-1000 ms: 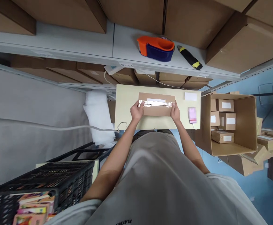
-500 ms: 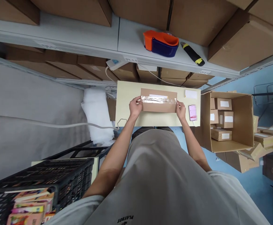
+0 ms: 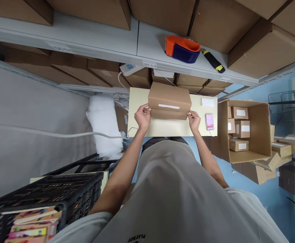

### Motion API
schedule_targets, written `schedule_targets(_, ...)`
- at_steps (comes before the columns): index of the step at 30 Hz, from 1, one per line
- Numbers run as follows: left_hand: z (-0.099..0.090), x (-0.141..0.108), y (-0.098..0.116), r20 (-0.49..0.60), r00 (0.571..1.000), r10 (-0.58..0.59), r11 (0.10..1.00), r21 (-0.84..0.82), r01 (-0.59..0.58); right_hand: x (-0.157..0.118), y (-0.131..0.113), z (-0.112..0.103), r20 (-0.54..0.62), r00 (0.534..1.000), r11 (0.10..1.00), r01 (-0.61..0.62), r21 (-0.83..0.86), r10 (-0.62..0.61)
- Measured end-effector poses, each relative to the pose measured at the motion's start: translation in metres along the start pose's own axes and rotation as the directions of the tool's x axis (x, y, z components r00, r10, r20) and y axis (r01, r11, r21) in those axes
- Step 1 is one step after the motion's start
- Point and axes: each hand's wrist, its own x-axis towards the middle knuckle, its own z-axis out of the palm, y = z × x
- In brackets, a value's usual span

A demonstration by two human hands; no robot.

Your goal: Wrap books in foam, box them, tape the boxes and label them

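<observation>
On the pale yellow table [image 3: 162, 129], a brown cardboard box [image 3: 169, 94] lies between my hands. A broad plain brown panel faces up on its far side, and a narrow strip of white label [image 3: 169, 106] shows near a crease. I cannot tell whether the box is tilted or a flap stands raised. My left hand [image 3: 142, 118] pinches the box's left end, thumb and fingers closed at the edge. At the near right corner, my right hand [image 3: 194, 120] holds the box with its fingertips. A phone [image 3: 209, 121] and a white paper slip [image 3: 207, 102] lie right of that hand.
Above the table, a shelf [image 3: 147, 44] carries an orange and blue tape dispenser [image 3: 183, 49], a black and yellow cutter [image 3: 213, 61] and cartons. A large open carton [image 3: 260, 131] with small labelled boxes stands right. White wrap [image 3: 104, 125] and a black crate [image 3: 79, 192] are left.
The box has turned or opened: its taped, labelled top was in full view, and now a broad plain panel shows with only a strip of label. Both hands stay at its ends.
</observation>
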Motion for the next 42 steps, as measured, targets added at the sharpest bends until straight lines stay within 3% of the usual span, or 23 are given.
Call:
schedule_targets(7, -0.012, -0.003, -0.05, 0.024, 0.996, -0.088, 0.989, -0.113, 0.09, -0.032, 0.011, 0.031, 0.03, 0.999, 0.997, -0.032, -0.071, 0.034)
schedule_targets(12, -0.023, -0.001, -0.082, 0.071, 0.984, -0.161, 0.985, -0.052, 0.165, -0.055, 0.016, 0.053, 0.131, 0.986, 0.984, -0.079, -0.16, 0.101)
schedule_targets(15, -0.034, 0.002, -0.097, 0.098, 0.978, -0.183, 0.982, -0.026, 0.186, -0.066, 0.016, 0.055, 0.14, 0.982, 0.974, -0.1, -0.201, 0.13)
schedule_targets(18, -0.042, 0.013, -0.098, 0.076, 0.984, -0.159, 0.985, -0.056, 0.163, -0.062, 0.009, 0.043, 0.101, 0.984, 0.966, -0.118, -0.23, 0.144)
schedule_targets(20, -0.043, 0.027, -0.088, 0.022, 0.993, -0.112, 0.987, -0.11, 0.114, -0.046, -0.004, 0.029, 0.044, 0.995, 0.964, -0.075, -0.254, 0.089)
schedule_targets(22, -0.039, 0.044, -0.068, -0.033, 0.999, -0.031, 0.983, -0.181, 0.025, -0.018, -0.026, 0.015, -0.025, 0.999, 0.951, 0.038, -0.307, -0.048)
schedule_targets(25, -0.027, 0.067, -0.021, -0.087, 0.986, 0.145, 0.949, -0.27, -0.163, 0.038, -0.078, -0.002, -0.08, 0.946, 0.869, 0.253, -0.425, -0.314)
schedule_targets(28, -0.018, 0.077, 0.038, -0.116, 0.944, 0.309, 0.882, -0.337, -0.33, 0.099, -0.145, -0.011, -0.034, 0.857, 0.733, 0.419, -0.536, -0.515)
schedule_targets(30, -0.019, 0.075, 0.075, -0.126, 0.917, 0.38, 0.842, -0.363, -0.399, 0.135, -0.187, -0.013, 0.016, 0.816, 0.644, 0.469, -0.605, -0.578)
schedule_targets(33, -0.028, 0.063, 0.113, -0.144, 0.878, 0.457, 0.793, -0.382, -0.475, 0.176, -0.232, -0.01, 0.109, 0.809, 0.551, 0.485, -0.68, -0.578)
schedule_targets(36, -0.04, 0.046, 0.128, -0.182, 0.863, 0.472, 0.774, -0.383, -0.504, 0.205, -0.254, -0.006, 0.246, 0.84, 0.508, 0.498, -0.702, -0.484)
schedule_targets(38, -0.044, 0.035, 0.128, -0.205, 0.874, 0.44, 0.781, -0.394, -0.485, 0.221, -0.258, -0.007, 0.327, 0.848, 0.506, 0.515, -0.692, -0.417)
schedule_targets(40, -0.042, 0.024, 0.124, -0.218, 0.895, 0.39, 0.794, -0.413, -0.446, 0.231, -0.256, -0.013, 0.385, 0.834, 0.522, 0.549, -0.653, -0.396)
schedule_targets(42, -0.034, 0.009, 0.119, -0.216, 0.913, 0.345, 0.803, -0.436, -0.406, 0.231, -0.249, -0.021, 0.424, 0.786, 0.561, 0.618, -0.55, -0.45)
